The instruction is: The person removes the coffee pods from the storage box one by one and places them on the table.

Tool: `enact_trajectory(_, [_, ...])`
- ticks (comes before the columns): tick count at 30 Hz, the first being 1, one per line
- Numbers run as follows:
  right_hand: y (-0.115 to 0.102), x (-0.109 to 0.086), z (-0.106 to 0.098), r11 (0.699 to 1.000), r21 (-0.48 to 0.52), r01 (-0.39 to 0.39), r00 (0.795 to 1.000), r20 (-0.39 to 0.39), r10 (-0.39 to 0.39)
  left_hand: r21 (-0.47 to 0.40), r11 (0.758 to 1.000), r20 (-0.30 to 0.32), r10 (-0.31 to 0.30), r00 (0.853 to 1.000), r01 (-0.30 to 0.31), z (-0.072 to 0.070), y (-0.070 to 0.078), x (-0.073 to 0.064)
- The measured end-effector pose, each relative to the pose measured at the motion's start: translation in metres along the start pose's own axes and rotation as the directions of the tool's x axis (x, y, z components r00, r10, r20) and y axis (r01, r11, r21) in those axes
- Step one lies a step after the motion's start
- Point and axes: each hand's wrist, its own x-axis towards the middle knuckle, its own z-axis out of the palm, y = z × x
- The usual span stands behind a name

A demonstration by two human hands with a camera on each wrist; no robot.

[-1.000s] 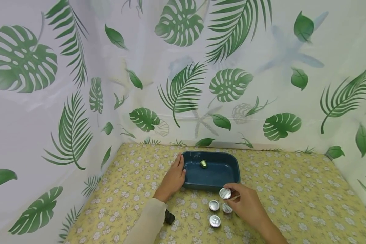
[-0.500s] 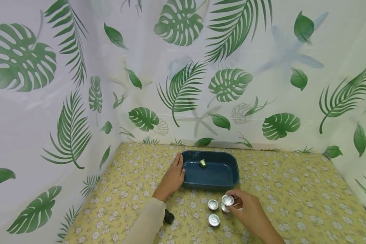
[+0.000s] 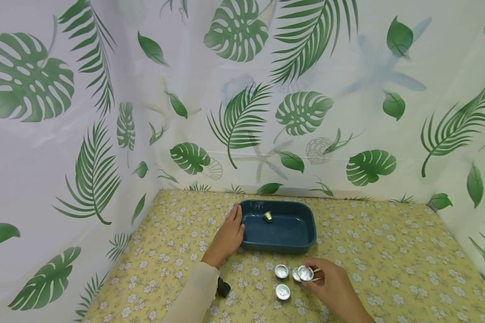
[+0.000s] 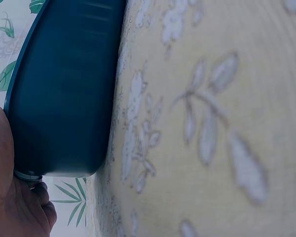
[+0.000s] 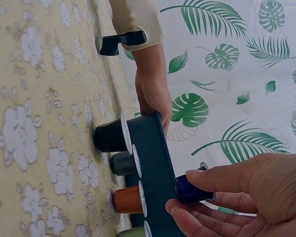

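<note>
In the head view, my left hand point(image 3: 227, 233) holds the left end of a dark teal rectangular dish point(image 3: 276, 246). The left wrist view shows the thumb over the dish's rim and the fingers outside its wall. A green-gold coffee capsule point(image 3: 268, 217) lies tipped inside. My right hand point(image 3: 331, 282) pinches a dark blue coffee capsule point(image 5: 187, 190) between thumb and fingers, silver lid showing in the head view. In front of the dish, several capsules stand lid up: a black one point(image 5: 111, 137), a grey-green one point(image 5: 123, 163), an orange one point(image 5: 128, 199) and a green one point(image 5: 133, 232).
A yellow flowered cloth point(image 3: 388, 251) covers the table. White curtains point(image 3: 327, 54) with green leaf prints hang behind it and along the left. A black strap piece point(image 3: 223, 287) sits at the left sleeve's cuff.
My right hand has moved away from the dish's front edge, toward me and slightly right, with the blue capsule still pinched. My left hand stays on the dish.
</note>
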Motion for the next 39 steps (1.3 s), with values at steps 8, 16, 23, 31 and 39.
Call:
enact_trajectory(8, [0.010, -0.004, 0.002, 1.000, -0.003, -0.015, 0.997, 0.070, 0.015, -0.004, 1.000, -0.007, -0.003, 1.000, 0.003, 0.000, -0.001, 0.000])
enact_trajectory(16, [0.026, -0.007, 0.002, 0.998, 0.029, 0.052, 0.985, 0.164, -0.056, -0.001, 1.000, -0.021, 0.006, 1.000, -0.006, 0.000, -0.001, -0.001])
enact_trajectory(23, [0.037, -0.008, 0.005, 0.994, 0.096, 0.060, 0.966, 0.243, -0.082, -0.007, 1.000, -0.013, 0.006, 1.000, -0.006, 0.001, -0.002, -0.001])
enact_trajectory(31, [0.043, -0.007, 0.009, 0.993, 0.039, 0.113, 0.960, 0.254, -0.119, -0.011, 1.000, -0.009, 0.004, 1.000, -0.004, 0.002, -0.003, -0.001])
enact_trajectory(39, [0.045, -0.007, 0.013, 0.997, 0.064, 0.052, 0.959, 0.275, -0.068, -0.021, 1.000, -0.008, 0.012, 1.000, -0.012, 0.001, -0.003, -0.001])
